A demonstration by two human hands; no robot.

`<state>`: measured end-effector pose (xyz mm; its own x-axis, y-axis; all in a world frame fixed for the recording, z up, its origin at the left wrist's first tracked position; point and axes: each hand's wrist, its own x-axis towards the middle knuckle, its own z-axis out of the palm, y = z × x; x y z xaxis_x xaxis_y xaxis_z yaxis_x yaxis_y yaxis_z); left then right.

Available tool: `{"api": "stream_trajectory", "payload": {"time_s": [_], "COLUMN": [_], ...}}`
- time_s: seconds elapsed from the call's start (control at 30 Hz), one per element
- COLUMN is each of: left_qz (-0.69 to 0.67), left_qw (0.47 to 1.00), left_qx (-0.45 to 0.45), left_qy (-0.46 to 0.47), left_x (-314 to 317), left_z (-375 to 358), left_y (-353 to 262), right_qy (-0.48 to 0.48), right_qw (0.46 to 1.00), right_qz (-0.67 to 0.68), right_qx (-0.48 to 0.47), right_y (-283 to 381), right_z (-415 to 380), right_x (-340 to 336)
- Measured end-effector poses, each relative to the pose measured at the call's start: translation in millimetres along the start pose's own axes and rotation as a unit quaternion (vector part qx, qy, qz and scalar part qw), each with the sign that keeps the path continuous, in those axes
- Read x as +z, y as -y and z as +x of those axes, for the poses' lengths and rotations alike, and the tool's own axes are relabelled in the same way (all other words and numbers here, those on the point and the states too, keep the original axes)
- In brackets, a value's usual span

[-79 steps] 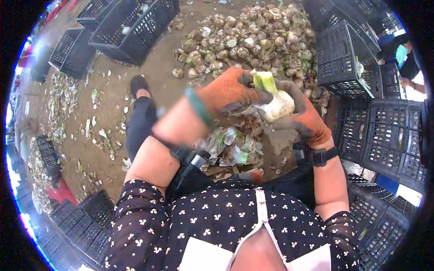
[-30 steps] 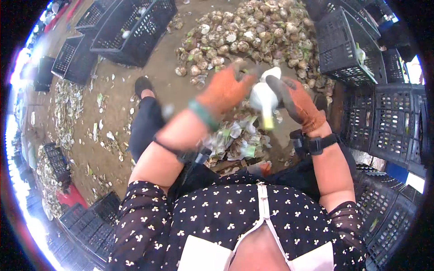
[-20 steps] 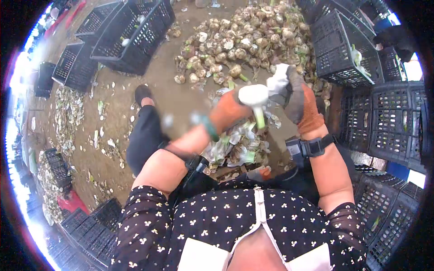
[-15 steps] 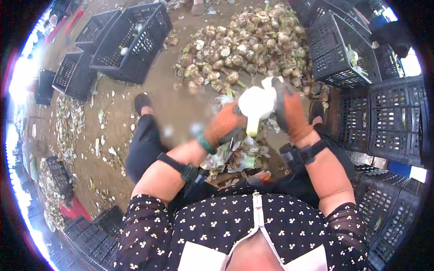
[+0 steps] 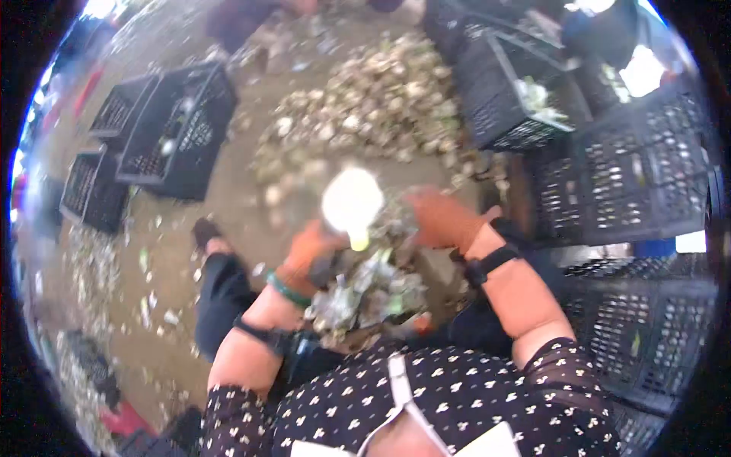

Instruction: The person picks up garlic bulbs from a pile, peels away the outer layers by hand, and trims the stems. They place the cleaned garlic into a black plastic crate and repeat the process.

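Note:
A peeled white garlic bulb [image 5: 352, 199] with a short pale green stem hangs over the ground in front of me. My left hand [image 5: 314, 251], in an orange and dark work glove, is closed round its stem side. To the right, my gloved right hand [image 5: 445, 219] is apart from the bulb, beside loose papery skins; motion blur hides its fingers. Below both hands lies a heap of garlic peelings [image 5: 373, 293] between my legs. Farther out, a large pile of unpeeled garlic bulbs [image 5: 373, 99] covers the ground.
A black plastic crate [image 5: 179, 133] with a few white bulbs stands at left. Another black crate [image 5: 506, 91] holds pale bulbs at upper right. Stacked filled crates [image 5: 617, 171] rise close on my right. Scattered skins [image 5: 95, 266] litter the ground at left.
My right hand has come away from the garlic bulb and moved lower. My left hand still holds the bulb. The whole view has shifted, with surroundings displaced leftward and down.

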<state>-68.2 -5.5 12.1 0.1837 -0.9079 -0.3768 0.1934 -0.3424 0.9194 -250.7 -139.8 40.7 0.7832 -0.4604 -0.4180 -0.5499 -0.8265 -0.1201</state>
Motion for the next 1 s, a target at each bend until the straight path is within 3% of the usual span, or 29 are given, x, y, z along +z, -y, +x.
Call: {"api": "stream_trajectory", "payload": {"time_s": [0.03,0.07,0.13,0.17,0.2,0.23,0.27,0.33,0.4,0.43,0.47,0.5,0.53,0.57,0.6,0.67,0.7,0.73,0.8,0.87,1.0], "left_qz": [0.034,0.068,-0.033,0.117,0.117,0.016,-0.084,-0.119,-0.136,-0.094,-0.096,0.002,0.099,0.166,0.161,0.102,-0.021,-0.023,-0.014,-0.016,-0.066], "left_qw": [0.998,0.994,0.998,0.985,0.984,0.998,0.991,0.983,0.973,0.983,0.980,0.989,0.984,0.966,0.967,0.962,0.950,0.948,0.943,0.937,0.911], "left_qx": [0.040,0.075,0.036,0.119,0.121,0.022,-0.078,-0.114,-0.169,-0.141,-0.158,-0.109,-0.056,-0.018,-0.028,-0.135,-0.279,-0.286,-0.328,-0.349,-0.405], "left_qy": [0.030,0.051,0.045,0.051,0.054,0.064,0.071,0.079,0.078,0.076,0.070,0.104,0.140,0.199,0.197,0.214,0.137,0.135,0.049,0.015,-0.041], "left_x": [-7.5,-8.8,16.6,22.3,23.5,21.8,20.6,16.6,7.6,11.1,8.8,6.3,4.2,1.1,0.3,0.6,12.8,11.6,7.1,2.4,-5.7], "left_z": [10.3,18.3,4.9,4.5,2.5,-0.3,-4.1,-10.2,-10.7,-9.6,-10.0,-10.6,-11.0,-10.7,-10.8,-8.6,-10.3,-8.3,-9.6,-6.7,8.8], "left_y": [6.3,15.2,6.5,9.5,10.2,8.0,2.1,-5.7,10.4,17.6,27.3,37.7,47.1,54.2,63.3,76.9,47.3,50.1,58.8,58.5,50.5], "right_qy": [-0.075,-0.146,-0.196,-0.201,-0.146,-0.090,-0.091,-0.058,-0.187,-0.265,-0.327,-0.386,-0.180,-0.232,-0.457,-0.426,-0.410,-0.389,-0.240,-0.198,-0.240], "right_qw": [0.975,0.899,0.794,0.796,0.759,0.710,0.709,0.440,0.395,0.444,0.396,0.346,0.180,0.250,0.314,0.697,0.732,0.758,0.837,0.839,0.819], "right_qz": [0.199,0.388,0.539,0.535,0.619,0.694,0.695,0.895,0.900,0.856,0.857,0.849,0.934,0.898,0.831,0.577,0.535,0.486,0.296,0.258,0.310], "right_qx": [-0.065,-0.138,-0.202,-0.201,-0.141,-0.081,-0.081,0.043,-0.002,0.015,-0.046,-0.105,-0.251,-0.279,-0.041,-0.001,0.098,0.196,0.393,0.436,0.418], "right_y": [0.0,5.9,19.3,22.3,24.8,24.2,19.8,5.7,-42.1,-61.9,-89.8,-119.2,-149.3,-162.0,-148.2,-195.7,-224.0,-243.2,-228.1,-234.5,-259.3], "right_z": [-9.0,-15.5,-6.0,-4.1,-2.5,-0.9,1.3,9.0,20.3,9.8,10.4,7.8,-12.1,-21.8,-12.3,19.0,39.6,56.8,62.0,69.9,93.5], "right_x": [-7.6,-10.5,10.4,10.3,11.1,11.5,11.9,16.3,14.8,-15.4,-34.8,-49.5,-65.9,-70.8,-77.2,-6.5,51.8,100.1,143.4,189.8,228.6]}}
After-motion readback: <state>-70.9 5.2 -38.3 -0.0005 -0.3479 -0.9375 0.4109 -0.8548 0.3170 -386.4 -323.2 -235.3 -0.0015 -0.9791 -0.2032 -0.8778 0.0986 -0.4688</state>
